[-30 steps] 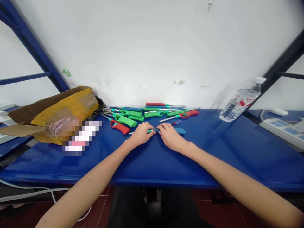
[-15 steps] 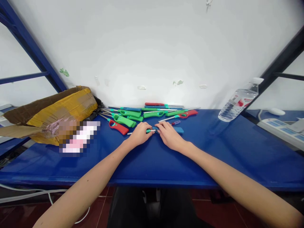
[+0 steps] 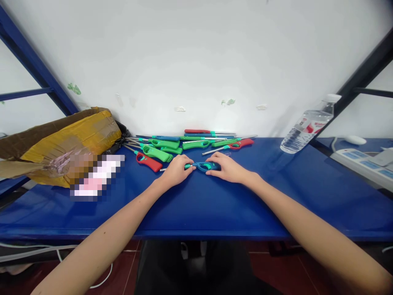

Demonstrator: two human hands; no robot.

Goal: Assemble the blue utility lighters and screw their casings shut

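Between my two hands is a blue long-nosed gas lighter (image 3: 201,165) with a teal trigger, lying level just over the desk or on it. My left hand (image 3: 175,171) is closed round its teal collar and metal tube, whose tip sticks out past the hand. The fingers of my right hand (image 3: 227,167) grip the blue handle, covering its butt end. Behind my left hand lie a red lighter (image 3: 149,161) and a green lighter (image 3: 157,153). Another red lighter (image 3: 244,143) lies behind my right hand, with a small purplish clear piece (image 3: 228,154), partly hidden.
Several more lighters lie along the wall, among them a red one (image 3: 196,131). On the left, a taped cardboard box (image 3: 73,135) stands open beside a blurred-out patch. A tilted-looking water bottle (image 3: 305,129) and a white power strip (image 3: 365,164) are on the right of the blue desk (image 3: 196,213).
My right hand has slid rightward along the lighter, so its trigger and handle now show between my hands. My left hand keeps its grip. The whole view has shifted slightly.
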